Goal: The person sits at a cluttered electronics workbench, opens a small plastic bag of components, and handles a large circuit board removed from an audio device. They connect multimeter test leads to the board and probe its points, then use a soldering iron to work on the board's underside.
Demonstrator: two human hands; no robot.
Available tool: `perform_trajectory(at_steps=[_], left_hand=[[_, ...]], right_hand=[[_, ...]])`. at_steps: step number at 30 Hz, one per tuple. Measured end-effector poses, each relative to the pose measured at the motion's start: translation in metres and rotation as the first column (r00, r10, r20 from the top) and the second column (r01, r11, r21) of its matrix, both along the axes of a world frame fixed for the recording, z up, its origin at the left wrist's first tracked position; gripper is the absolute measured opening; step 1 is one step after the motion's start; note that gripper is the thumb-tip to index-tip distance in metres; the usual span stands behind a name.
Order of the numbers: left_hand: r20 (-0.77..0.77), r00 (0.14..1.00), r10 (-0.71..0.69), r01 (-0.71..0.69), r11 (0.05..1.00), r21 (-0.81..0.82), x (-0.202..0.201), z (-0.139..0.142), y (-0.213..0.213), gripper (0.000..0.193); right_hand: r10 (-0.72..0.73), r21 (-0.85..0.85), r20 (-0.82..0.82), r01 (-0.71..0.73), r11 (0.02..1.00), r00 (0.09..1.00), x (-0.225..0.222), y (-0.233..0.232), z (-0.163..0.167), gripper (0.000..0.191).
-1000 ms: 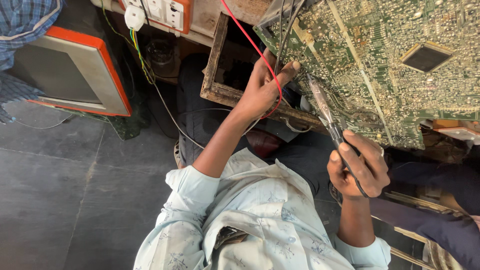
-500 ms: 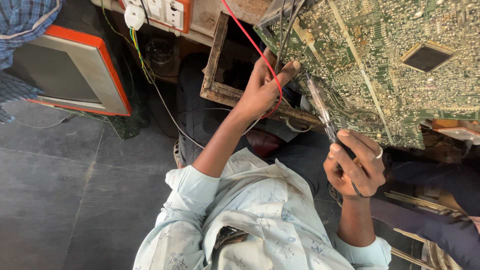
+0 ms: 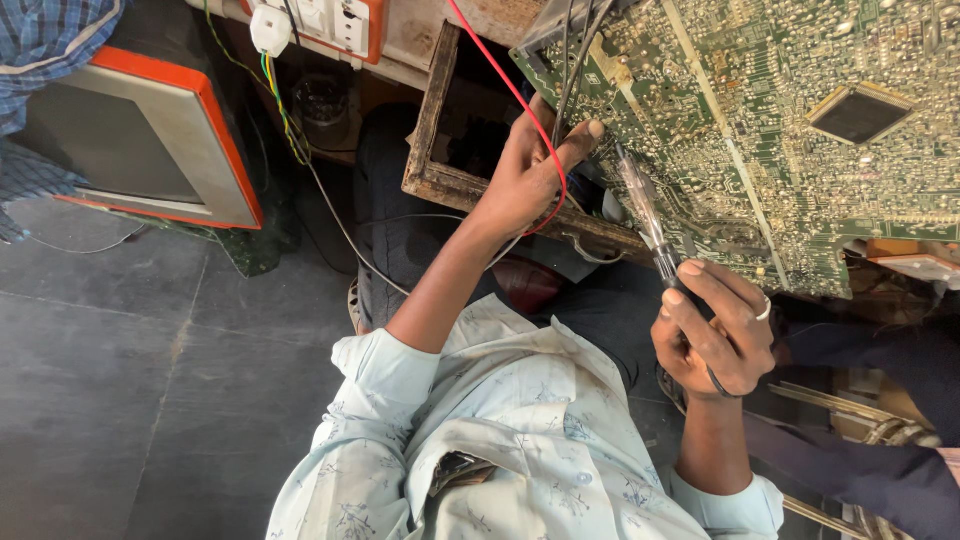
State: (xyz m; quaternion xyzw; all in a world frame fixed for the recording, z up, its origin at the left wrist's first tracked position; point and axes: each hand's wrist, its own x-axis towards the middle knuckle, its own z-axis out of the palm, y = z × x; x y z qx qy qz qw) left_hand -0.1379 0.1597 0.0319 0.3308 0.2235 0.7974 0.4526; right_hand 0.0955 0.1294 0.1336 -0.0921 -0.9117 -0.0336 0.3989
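Large green printed circuit board (image 3: 780, 130), solder side up, propped over worn wooden frame (image 3: 440, 180). Left hand (image 3: 530, 170) pinching board edge and red wire (image 3: 510, 90). Right hand (image 3: 715, 330) closed around clear-handled tester screwdriver (image 3: 645, 215), tip at board. Probing step, seemingly; steady tip placement needed. Tight between frame edge and knees.

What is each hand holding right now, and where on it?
The right hand grips a clear-handled tester screwdriver at its rear end. The left hand holds the circuit board by its edge, pinching a red wire there.
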Motion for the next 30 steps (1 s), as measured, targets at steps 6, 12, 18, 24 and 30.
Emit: perform_trajectory(at_steps=[6,12,18,24,30], left_hand=[[0.017,1.0,-0.003,0.003,1.0,0.016,0.001,-0.001,0.0,0.047],[0.027,1.0,-0.008,0.007,1.0,0.018,0.001,-0.001,0.001,0.047],[0.001,1.0,-0.009,0.009,1.0,-0.014,0.0,-0.002,0.0,0.049],[-0.005,1.0,-0.016,0.016,1.0,-0.008,-0.001,0.001,-0.002,0.051],[-0.039,0.999,0.006,-0.007,0.999,-0.044,-0.002,0.001,-0.004,0.051]], right_hand=[[0.008,-0.001,-0.003,-0.008,1.0,1.0,-0.001,0.001,0.0,0.022],[0.005,0.014,0.012,-0.005,1.0,1.0,-0.002,0.0,0.003,0.023],[0.013,0.016,0.007,-0.013,1.0,1.0,-0.003,-0.001,0.003,0.024],[0.006,0.003,-0.001,-0.006,1.0,1.0,0.0,-0.001,0.002,0.023],[-0.005,-0.006,-0.074,0.005,1.0,0.997,0.009,0.0,0.0,0.013]])
